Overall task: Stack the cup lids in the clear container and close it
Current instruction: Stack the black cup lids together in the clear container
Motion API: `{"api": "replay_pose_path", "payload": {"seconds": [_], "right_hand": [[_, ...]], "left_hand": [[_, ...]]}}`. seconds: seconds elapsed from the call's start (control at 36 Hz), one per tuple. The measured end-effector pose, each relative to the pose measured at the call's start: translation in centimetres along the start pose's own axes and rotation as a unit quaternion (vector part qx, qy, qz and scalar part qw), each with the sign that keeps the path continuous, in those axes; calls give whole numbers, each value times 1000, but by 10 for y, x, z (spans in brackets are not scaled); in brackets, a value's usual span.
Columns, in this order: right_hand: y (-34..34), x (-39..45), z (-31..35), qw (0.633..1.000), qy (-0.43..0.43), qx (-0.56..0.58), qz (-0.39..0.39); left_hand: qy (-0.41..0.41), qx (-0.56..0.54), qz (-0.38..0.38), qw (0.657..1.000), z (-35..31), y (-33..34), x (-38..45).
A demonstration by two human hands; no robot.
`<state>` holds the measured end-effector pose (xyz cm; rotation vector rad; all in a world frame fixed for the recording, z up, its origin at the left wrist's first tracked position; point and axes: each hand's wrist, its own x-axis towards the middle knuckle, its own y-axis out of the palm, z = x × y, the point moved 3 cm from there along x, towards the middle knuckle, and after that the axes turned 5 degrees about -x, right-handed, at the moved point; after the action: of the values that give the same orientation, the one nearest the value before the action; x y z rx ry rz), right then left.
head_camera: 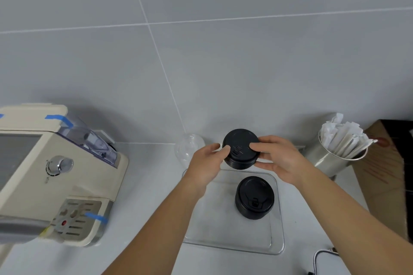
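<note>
A stack of black cup lids [241,148] is held in the air above the far edge of the clear container [277,225], top face upward and tilted slightly toward the camera, gripped between the left hand [206,163] and the right hand [279,159]. A second stack of black lids [254,197] stands upright inside the container, toward its right side, with the sip-hole tab of the top lid showing. The container is a shallow, rounded rectangle of clear plastic, open, resting on the white tabletop [145,219].
</note>
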<state>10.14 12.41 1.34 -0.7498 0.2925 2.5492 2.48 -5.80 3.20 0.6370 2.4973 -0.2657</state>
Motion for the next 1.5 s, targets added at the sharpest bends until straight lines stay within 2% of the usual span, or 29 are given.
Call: {"api": "replay_pose_path", "payload": {"seconds": [0.08,0.31,0.53,0.64,0.78,0.94,1.14,1.25,1.5], "right_hand": [[2,-16,5,1000,-14,-1,11],[10,-58,16,998,-62,-24,12],[16,-90,20,991,-113,-69,29],[15,-103,22,989,-115,-78,51],[7,-117,25,986,-131,-101,34],[0,-130,23,975,-163,-147,30],[3,-144,20,941,-199,-271,48],[1,-151,17,928,-217,-300,35],[-8,-152,-14,938,-216,-264,58]], "left_hand": [[-2,-26,49,998,-3,3,-8],[5,-93,116,989,-3,0,-29],[21,-177,111,978,0,-2,-47],[27,-192,137,971,1,-1,-59],[44,-138,179,973,0,-6,-70],[89,-19,186,978,-14,-13,-78],[125,109,238,957,-24,-20,-90],[134,122,245,953,-27,-20,-95],[150,77,223,960,-5,-14,-103]]}}
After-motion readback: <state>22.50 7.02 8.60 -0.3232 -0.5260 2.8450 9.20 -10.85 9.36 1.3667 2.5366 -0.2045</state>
